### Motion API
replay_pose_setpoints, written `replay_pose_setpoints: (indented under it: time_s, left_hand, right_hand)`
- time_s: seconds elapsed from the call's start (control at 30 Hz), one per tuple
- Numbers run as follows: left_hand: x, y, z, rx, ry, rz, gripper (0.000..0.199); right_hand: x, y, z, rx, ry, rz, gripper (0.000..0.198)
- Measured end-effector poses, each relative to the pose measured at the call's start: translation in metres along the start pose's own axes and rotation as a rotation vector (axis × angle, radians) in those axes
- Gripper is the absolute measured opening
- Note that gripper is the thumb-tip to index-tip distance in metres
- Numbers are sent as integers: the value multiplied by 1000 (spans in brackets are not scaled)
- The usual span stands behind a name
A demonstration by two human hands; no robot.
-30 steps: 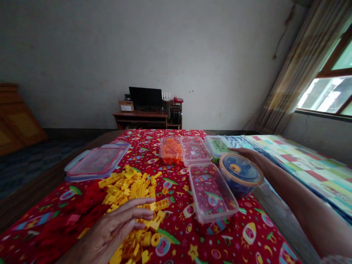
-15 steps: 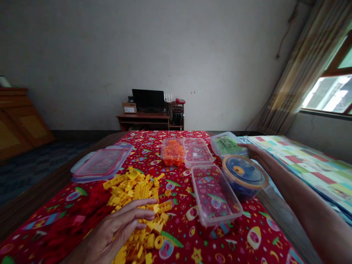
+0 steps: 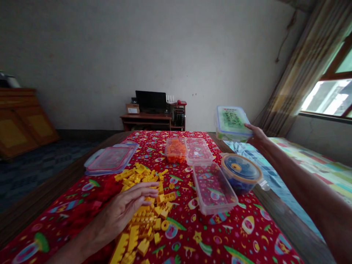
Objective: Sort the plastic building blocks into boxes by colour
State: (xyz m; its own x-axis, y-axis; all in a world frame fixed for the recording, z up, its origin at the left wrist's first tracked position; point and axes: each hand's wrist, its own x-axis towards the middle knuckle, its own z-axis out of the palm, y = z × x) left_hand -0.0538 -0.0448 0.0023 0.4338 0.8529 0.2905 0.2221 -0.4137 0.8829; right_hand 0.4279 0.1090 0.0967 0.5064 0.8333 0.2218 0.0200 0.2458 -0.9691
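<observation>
The right hand (image 3: 257, 135) grips a clear rectangular plastic container with a blue-edged lid (image 3: 232, 124), held up beyond the table's (image 3: 286, 211) far right corner. Only the thumb shows plainly on the lid; the fingers underneath are hidden. The container's contents are green, their shapes blurred through the wall; dark lettering and a red line on the lid are too small to read. The left hand (image 3: 134, 203), fingers loosely extended, hides part of the yellow plastic bricks (image 3: 143, 218) toward the table's left edge; contact cannot be told. Dark-red plastic bricks (image 3: 103, 192) blend into the red patterned cloth (image 3: 189, 222). The table's near edge is cut off.
</observation>
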Motion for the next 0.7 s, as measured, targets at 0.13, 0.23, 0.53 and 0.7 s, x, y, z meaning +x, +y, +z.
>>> replay_pose_setpoints:
  time_s: [0.13, 0.23, 0.53, 0.7]
  left_hand:
    - [5, 6, -3, -173, 94, -60, 35]
    - [9, 12, -2, -337, 171, -145, 44]
    - [11, 22, -13, -423, 332, -329, 44]
    - [12, 13, -30, -368, 490, -419, 41]
  right_hand:
    - [-62, -11, 36, 116, -258, 138, 23]
    - [-123, -6, 62, 139, -387, 190, 23]
    - [-231, 29, 133, 2, -659, 272, 32]
    - [-247, 38, 144, -128, -674, 260, 37]
